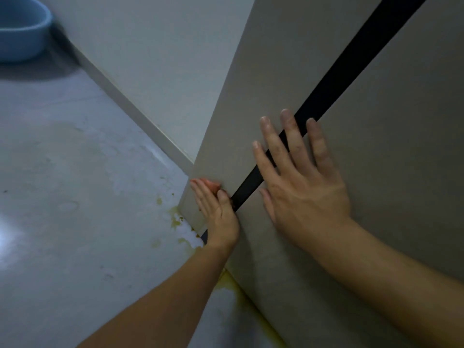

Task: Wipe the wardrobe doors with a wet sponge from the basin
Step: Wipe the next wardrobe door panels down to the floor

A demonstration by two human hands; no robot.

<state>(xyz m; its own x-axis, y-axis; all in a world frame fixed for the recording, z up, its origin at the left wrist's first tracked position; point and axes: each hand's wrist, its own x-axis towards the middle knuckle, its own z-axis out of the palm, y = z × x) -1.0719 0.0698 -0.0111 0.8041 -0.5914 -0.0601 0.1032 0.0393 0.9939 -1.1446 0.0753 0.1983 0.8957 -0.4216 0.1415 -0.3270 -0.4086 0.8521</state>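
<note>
The grey wardrobe door (376, 121) fills the right half of the head view, with a black strip (351, 54) running diagonally between its panels. My left hand (218, 214) is low at the door's bottom corner and holds a reddish-orange sponge (213, 185) between fingers and thumb, pressed against the panel beside the strip. Most of the sponge is hidden under the hand. My right hand (298, 177) lies flat on the door with fingers spread across the black strip, holding nothing.
A blue basin (22, 33) stands on the floor at the far top left, by the white wall (155, 59). The grey floor (75, 197) has yellowish stains (175, 219) along the foot of the wardrobe.
</note>
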